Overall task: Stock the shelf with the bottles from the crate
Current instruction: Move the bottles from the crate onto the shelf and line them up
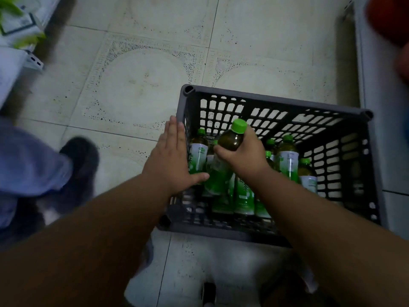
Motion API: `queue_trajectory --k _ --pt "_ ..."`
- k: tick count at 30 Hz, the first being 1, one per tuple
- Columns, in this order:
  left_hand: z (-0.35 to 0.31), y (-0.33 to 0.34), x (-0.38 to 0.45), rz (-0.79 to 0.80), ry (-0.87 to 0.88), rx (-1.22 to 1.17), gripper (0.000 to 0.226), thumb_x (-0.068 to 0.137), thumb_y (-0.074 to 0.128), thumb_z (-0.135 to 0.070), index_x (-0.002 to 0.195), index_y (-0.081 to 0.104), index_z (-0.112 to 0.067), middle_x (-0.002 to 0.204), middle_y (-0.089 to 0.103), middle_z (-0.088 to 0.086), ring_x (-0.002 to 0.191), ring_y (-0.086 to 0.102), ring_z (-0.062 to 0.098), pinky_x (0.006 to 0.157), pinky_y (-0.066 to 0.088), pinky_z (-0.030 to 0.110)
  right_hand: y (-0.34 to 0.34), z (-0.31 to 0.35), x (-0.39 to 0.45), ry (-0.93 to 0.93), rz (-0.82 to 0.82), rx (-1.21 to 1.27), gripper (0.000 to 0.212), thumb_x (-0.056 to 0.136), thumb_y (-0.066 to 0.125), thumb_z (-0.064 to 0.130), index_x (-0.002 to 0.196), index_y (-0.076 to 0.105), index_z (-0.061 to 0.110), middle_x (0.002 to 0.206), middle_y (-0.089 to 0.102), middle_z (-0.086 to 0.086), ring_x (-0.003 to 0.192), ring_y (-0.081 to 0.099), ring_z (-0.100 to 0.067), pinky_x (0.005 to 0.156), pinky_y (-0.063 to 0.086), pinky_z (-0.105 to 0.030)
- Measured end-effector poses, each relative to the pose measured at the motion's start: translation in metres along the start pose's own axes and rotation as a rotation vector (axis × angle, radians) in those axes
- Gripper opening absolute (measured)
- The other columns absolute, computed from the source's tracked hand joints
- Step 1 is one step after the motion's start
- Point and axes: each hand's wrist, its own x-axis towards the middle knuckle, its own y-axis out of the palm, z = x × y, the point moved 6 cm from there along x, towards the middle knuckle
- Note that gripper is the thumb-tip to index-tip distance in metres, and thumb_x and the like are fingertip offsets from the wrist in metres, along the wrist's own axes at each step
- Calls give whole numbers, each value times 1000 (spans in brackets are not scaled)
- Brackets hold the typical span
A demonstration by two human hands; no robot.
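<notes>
A dark grey slotted plastic crate (276, 103) stands on the tiled floor and holds several green-capped tea bottles (287, 156) with white and green labels. My right hand (243, 156) grips the shoulder of one bottle (232, 138), lifted above the others inside the crate. Its green cap points up and away from me. My left hand (170, 158) lies flat with straight fingers against the crate's left rim, thumb reaching toward the bottles.
A white shelf unit (13, 52) with green items stands at the far left, blurred. Another pale shelf edge (371, 89) runs along the right, with something red above it. My leg and dark shoe (75, 165) are left of the crate.
</notes>
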Motion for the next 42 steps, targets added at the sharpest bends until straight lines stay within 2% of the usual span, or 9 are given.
queue_trajectory --k 4,10,16,19,23,27,34,38,42 --pt "-21 -38 -24 64 107 66 140 71 55 -86 152 -25 -5 159 -34 15 151 -21 26 121 -5 36 -52 45 -41 -130 -78 -79 45 73 88 29 103 55 27 98 64 9 91 64 -11 84 58 -38" --pt "-99 -104 -97 -65 254 -109 131 73 67 -74 156 -18 -20 164 -24 -4 153 -7 15 124 13 41 -130 107 -124 -313 -228 -76 47 71 87 38 101 53 26 92 62 10 88 63 -11 80 55 -34" --pt "-187 -146 -169 -213 353 -427 110 66 82 -61 156 25 -32 158 33 -11 143 32 10 116 33 36 -211 142 -217 -438 -367 -77 55 68 88 46 105 51 28 96 59 10 91 60 -13 81 51 -33" --pt "-236 -162 -191 -236 428 -552 101 65 87 -53 150 37 -31 146 45 -12 131 44 7 109 40 33 -264 150 -267 -461 -496 -61 56 69 88 44 109 51 30 93 58 18 87 59 -5 84 53 -29" --pt "-309 -171 -207 -148 579 -668 110 53 83 -66 148 40 -31 140 53 -15 127 50 3 106 46 38 -331 150 -325 -428 -612 -59 55 69 87 44 111 57 26 97 65 15 91 62 0 85 56 -32" --pt "-386 -173 -228 -51 777 -729 94 59 89 -51 140 45 -34 130 56 -20 119 51 -3 96 45 23 -386 142 -381 -387 -796 -114 53 69 86 48 109 57 30 98 66 14 93 65 -5 83 56 -30" --pt "-510 -153 -242 138 1023 -717 84 61 88 -49 134 47 -40 130 55 -16 119 53 5 88 47 22 -464 99 -434 -227 -1036 -151 51 72 86 42 109 54 30 96 61 13 90 62 -6 85 59 -37" --pt "-575 -129 -217 150 1077 -596 97 53 85 -64 136 43 -39 133 53 -16 122 52 8 100 51 39 -513 55 -428 -128 -1119 -172 52 72 85 44 111 53 30 97 60 14 88 60 -3 81 57 -30" --pt "-634 -99 -181 129 1122 -395 114 53 83 -70 148 33 -31 146 44 -11 130 45 10 107 44 37 -561 8 -407 -44 -1174 -159 53 72 85 46 110 51 32 94 57 18 85 56 3 74 49 -20"
